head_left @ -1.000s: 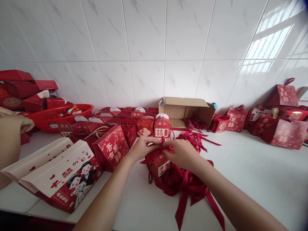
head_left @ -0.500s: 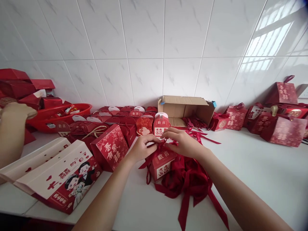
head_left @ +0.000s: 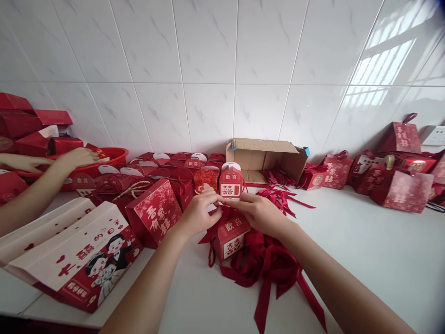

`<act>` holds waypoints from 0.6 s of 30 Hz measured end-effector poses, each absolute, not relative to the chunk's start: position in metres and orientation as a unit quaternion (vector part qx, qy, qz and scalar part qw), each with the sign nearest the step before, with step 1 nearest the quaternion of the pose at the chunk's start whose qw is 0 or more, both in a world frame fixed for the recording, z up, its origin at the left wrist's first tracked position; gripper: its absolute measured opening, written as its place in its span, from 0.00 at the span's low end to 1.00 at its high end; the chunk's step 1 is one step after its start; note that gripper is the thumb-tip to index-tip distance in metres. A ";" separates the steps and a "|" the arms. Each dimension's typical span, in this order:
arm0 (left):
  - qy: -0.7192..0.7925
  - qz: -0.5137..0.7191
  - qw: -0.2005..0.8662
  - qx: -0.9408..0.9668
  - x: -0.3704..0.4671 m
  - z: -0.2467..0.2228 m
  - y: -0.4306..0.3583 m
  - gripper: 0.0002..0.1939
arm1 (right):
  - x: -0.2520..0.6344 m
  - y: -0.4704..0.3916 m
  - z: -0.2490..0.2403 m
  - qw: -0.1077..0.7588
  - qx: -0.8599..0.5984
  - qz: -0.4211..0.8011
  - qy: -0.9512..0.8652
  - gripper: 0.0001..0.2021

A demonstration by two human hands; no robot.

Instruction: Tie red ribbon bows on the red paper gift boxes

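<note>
A small red gift box [head_left: 232,227] with gold lettering and a white panel stands on the counter in front of me. Dark red ribbon [head_left: 226,214] lies across its top, its tails spreading at the left. Just above the box, my left hand [head_left: 200,212] pinches the ribbon, and my right hand [head_left: 260,211] is closed on it from the other side. Both sets of fingertips nearly meet, so the knot is largely hidden. Beside the box, toward me, sits a heap of loose dark red ribbons [head_left: 274,269].
An open cardboard box [head_left: 266,157] holding ribbons stands by the wall. Red gift boxes [head_left: 155,211] crowd the left, near larger paper bags [head_left: 100,260]. Tagged boxes [head_left: 399,190] stand at right. A co-worker's hand [head_left: 81,157] reaches into a red basin [head_left: 120,160].
My fingertips have come closer together over the box, covering more of the ribbon. The co-worker's hand has moved right into the basin, and a second one shows. The view has shifted slightly.
</note>
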State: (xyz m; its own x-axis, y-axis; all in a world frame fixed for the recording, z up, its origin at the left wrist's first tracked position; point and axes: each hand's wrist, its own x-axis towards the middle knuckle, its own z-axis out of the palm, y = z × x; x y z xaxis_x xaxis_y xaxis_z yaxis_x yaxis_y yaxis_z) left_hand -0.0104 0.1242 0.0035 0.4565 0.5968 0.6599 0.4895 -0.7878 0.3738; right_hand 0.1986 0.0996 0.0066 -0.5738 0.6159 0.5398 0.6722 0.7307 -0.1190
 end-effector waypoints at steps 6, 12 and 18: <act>0.333 0.375 -0.038 0.865 -0.009 0.004 0.122 0.14 | 0.182 0.085 0.000 0.292 -0.456 -0.024 -0.840 0.21; 0.345 0.340 -0.081 0.871 -0.007 0.004 0.119 0.15 | 0.166 0.074 -0.007 0.312 -0.510 -0.050 -0.800 0.20; 0.358 0.347 -0.096 0.862 -0.007 0.005 0.117 0.16 | 0.171 0.075 -0.013 0.355 -0.453 -0.026 -0.817 0.22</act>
